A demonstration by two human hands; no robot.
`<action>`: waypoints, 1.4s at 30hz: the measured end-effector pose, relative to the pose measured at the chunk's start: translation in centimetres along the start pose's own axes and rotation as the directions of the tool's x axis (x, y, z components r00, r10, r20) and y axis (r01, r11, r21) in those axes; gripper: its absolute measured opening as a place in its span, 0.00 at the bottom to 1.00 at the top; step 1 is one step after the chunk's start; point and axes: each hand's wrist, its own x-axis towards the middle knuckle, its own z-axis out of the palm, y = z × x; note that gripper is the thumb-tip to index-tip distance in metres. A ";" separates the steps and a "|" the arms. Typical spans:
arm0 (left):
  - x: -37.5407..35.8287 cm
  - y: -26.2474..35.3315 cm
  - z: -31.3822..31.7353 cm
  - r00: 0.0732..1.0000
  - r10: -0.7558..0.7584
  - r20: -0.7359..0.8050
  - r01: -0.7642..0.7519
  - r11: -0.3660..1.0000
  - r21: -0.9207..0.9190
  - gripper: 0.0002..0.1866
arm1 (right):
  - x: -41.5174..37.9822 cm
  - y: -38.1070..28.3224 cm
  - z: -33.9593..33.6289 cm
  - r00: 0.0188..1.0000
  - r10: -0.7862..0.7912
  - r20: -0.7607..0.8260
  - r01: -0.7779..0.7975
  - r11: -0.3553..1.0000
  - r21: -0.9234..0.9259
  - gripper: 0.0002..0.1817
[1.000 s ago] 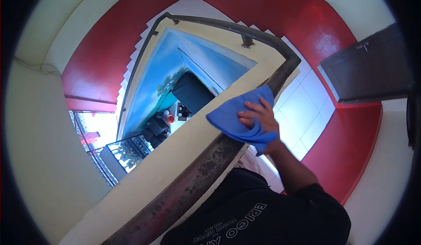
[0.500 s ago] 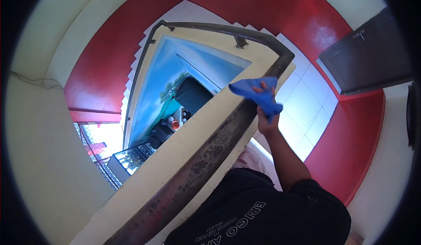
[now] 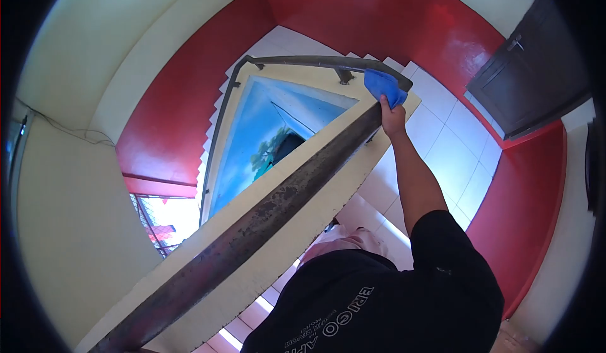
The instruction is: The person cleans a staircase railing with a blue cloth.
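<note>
My right hand [image 3: 392, 118] is closed on a blue cloth [image 3: 384, 88] at the upper end of the dark handrail [image 3: 271, 211], near its corner. The cloth lies over the rail, and most of my fingers are hidden by it. My right arm is stretched forward. Worn, patchy paint shows along the rail, which runs diagonally above a cream-coloured ledge [image 3: 287, 252]. My left hand is out of the frame.
Beyond the rail, a stairwell opens down beside a blue painted wall [image 3: 243, 135]. White-tiled steps and floor [image 3: 445, 135] border red walls [image 3: 170, 110]. A dark door [image 3: 527, 69] stands at the upper right.
My right hand has moved forward along the rail toward its corner. The cloth, spread loosely in the air before, now lies against the rail. The view has shifted a little.
</note>
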 end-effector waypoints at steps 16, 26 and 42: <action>2.1 0.3 -0.4 0.774 -0.131 0.620 0.211 0.976 -0.057 0.18 | -6.4 -6.6 3.9 0.636 0.767 0.089 -0.343 0.178 0.922 0.30; 2.6 0.1 -1.1 0.727 0.096 0.680 -0.080 0.995 -0.056 0.16 | -9.4 -9.9 3.4 0.620 0.660 0.425 -0.427 -0.171 0.888 0.27; 8.5 -7.4 -2.7 0.322 0.545 0.774 -0.554 0.771 -0.313 0.55 | -29.2 -23.1 4.2 0.957 -0.275 -0.088 0.289 0.922 0.258 0.21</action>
